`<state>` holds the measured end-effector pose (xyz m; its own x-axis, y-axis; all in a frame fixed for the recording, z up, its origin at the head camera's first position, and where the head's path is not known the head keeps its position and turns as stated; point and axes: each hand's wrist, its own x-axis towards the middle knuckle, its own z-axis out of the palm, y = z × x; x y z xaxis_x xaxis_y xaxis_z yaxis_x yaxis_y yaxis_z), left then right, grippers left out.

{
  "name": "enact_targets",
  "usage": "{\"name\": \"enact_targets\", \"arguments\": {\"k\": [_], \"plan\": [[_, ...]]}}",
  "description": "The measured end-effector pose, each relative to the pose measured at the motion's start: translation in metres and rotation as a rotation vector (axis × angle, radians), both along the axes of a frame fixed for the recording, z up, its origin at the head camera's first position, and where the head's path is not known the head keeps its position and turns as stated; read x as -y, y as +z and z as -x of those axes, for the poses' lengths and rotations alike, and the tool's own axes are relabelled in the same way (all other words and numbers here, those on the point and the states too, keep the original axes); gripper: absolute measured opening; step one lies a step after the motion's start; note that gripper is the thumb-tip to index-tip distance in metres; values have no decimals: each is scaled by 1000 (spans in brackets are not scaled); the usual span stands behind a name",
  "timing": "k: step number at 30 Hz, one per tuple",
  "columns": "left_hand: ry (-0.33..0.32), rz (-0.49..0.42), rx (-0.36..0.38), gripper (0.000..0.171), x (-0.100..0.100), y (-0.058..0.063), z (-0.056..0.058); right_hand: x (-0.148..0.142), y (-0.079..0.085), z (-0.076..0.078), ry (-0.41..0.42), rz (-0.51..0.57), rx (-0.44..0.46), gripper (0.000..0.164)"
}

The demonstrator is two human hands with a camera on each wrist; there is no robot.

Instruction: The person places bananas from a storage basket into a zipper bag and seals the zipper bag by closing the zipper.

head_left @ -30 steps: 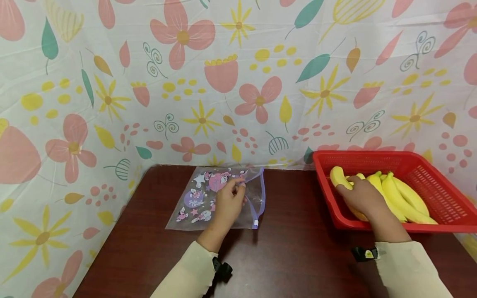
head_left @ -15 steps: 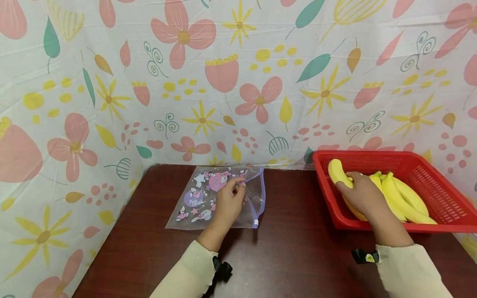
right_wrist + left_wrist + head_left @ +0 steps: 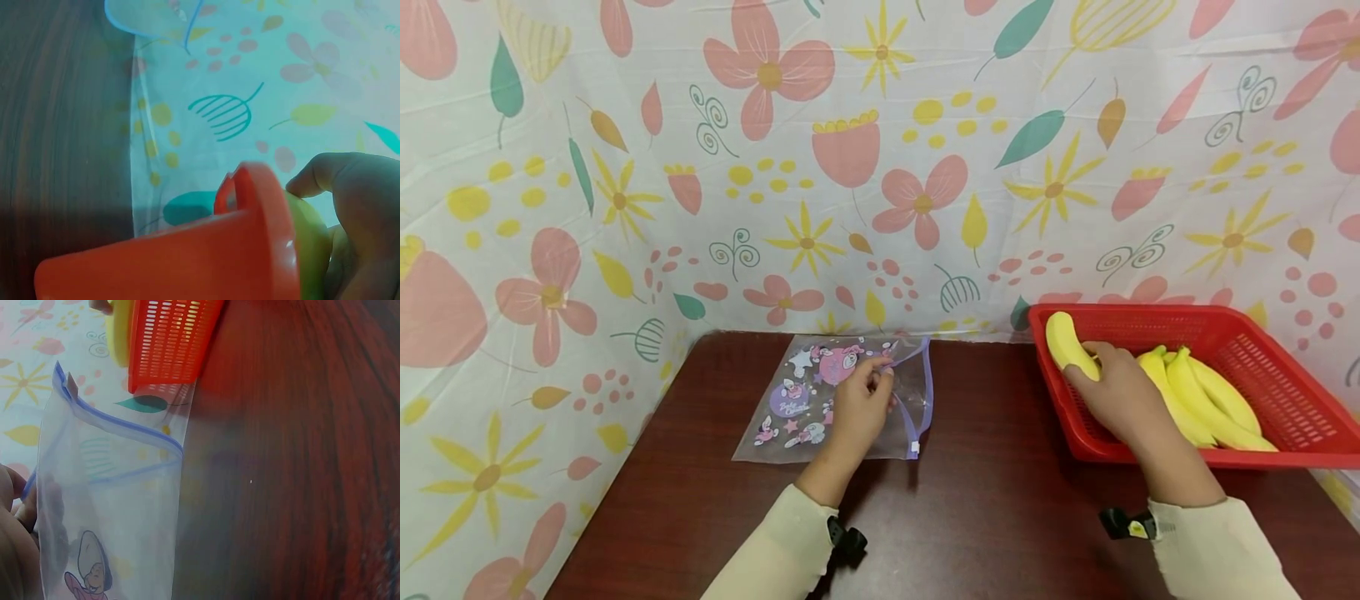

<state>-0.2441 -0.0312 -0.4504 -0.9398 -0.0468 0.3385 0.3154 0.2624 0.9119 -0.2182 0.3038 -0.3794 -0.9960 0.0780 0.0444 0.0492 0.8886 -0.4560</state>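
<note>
Right hand grips a banana over the basket; left hand pinches the bag under it. Best: lift clear, squeeze lightly, keep left steady so the bag gapes.

Cream sleeves with black wrist devices, a yellow patch on the right one.

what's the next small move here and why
Probably raise the right hand so the curved yellow banana it grips clears the rim of the red plastic basket: the banana sits close to that rim, and the left hand holds the clear, purple-edged plastic bag with its mouth open toward the basket.
</note>
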Motion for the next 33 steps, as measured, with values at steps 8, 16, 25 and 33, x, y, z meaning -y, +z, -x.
{"name": "enact_targets", "arguments": {"k": [8,16,25,33], "plan": [[-2,16,7,20,0,1,0,14,5,-6,34,19,-53,67],[1,18,14,20,0,0,0,26,9,-10,50,15,-76,62],[-2,20,7,22,0,1,0,44,10,-14,84,15,-86,61],[-4,26,7,23,0,0,0,54,5,-18,111,17,-79,60]]}}
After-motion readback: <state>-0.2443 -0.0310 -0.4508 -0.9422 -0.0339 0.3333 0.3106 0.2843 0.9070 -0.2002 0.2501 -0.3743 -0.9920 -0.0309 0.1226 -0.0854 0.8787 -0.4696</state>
